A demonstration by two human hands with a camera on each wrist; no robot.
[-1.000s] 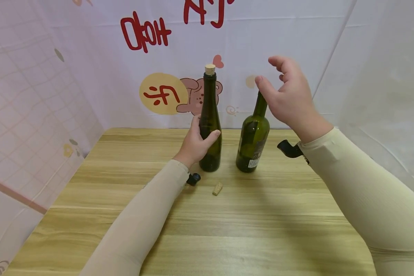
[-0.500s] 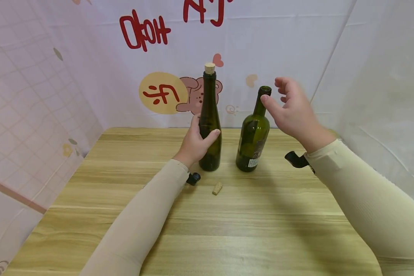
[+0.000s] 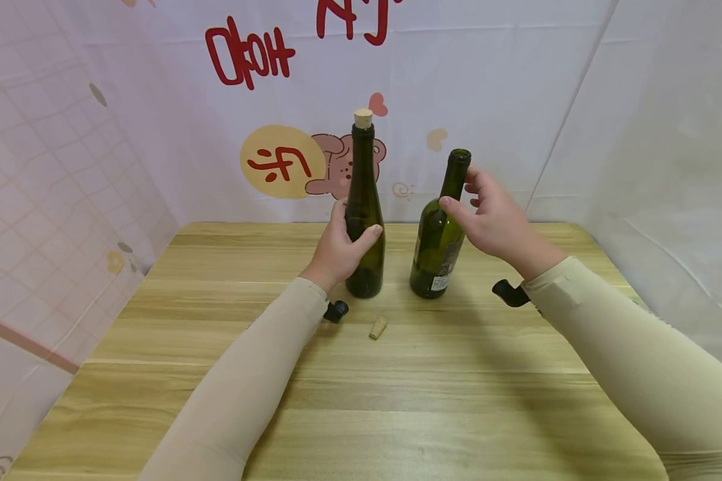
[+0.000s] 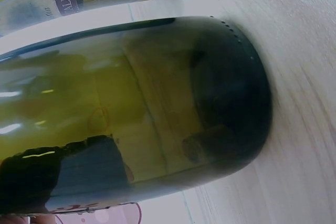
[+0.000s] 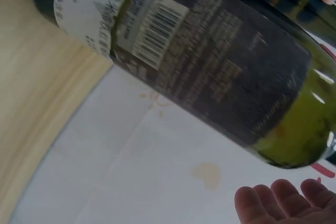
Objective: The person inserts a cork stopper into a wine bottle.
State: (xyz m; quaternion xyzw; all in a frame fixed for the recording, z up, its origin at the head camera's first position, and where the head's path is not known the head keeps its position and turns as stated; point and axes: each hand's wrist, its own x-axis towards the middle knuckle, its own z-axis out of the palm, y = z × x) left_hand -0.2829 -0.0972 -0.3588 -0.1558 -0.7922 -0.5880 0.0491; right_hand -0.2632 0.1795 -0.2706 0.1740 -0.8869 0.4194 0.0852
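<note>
And here's the right hand at the neck of the right bottle: thumb at its near-left side, fingers to its far right, spread rather than closed, with fingertips clear of the glass in the right wrist view. That bottle stands upright, just left of the palm. Over on the left, the left hand has a curled grip round the body of the left bottle, upright too. A stopper pokes from its mouth; the right bottle is uncorked! A loose cork lies on the table, near of both bottles, its long axis running far-right, closer to the left hand. Liquid in either? Can't tell.
</note>
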